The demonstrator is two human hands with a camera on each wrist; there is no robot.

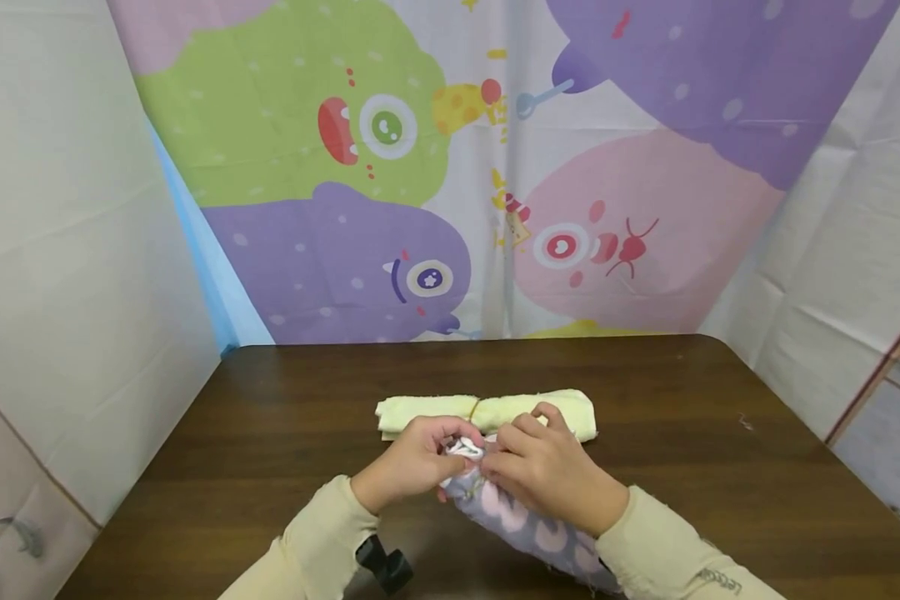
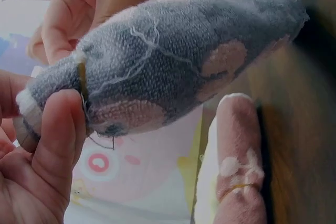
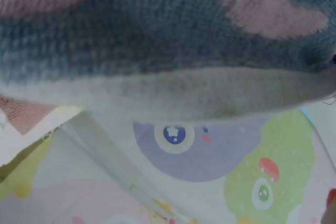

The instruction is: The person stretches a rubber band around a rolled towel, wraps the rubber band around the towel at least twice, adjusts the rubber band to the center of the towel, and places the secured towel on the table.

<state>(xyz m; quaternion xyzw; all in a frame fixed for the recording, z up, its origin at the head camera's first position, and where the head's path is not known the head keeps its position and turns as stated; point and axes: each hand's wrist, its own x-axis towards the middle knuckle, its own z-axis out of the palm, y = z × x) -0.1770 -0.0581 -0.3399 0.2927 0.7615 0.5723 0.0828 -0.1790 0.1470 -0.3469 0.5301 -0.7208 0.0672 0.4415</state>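
Note:
A rolled grey towel (image 1: 521,521) with pink patches is held above the table, slanting down toward the right sleeve. My left hand (image 1: 416,462) grips its bunched white-edged end between thumb and fingers. A thin yellowish rubber band (image 2: 82,80) circles the roll just beside the left thumb. My right hand (image 1: 551,471) pinches the towel near that band with bent fingers; its fingertips are partly hidden behind the roll in the left wrist view. Across the top of the right wrist view runs the same towel, very close.
Behind the hands, a second rolled towel (image 1: 420,408), pale yellow, lies on the dark wooden table (image 1: 285,442) with a rubber band round its middle. Its other side is pink in the left wrist view. A cartoon-print curtain (image 1: 487,275) hangs beyond the table's far edge.

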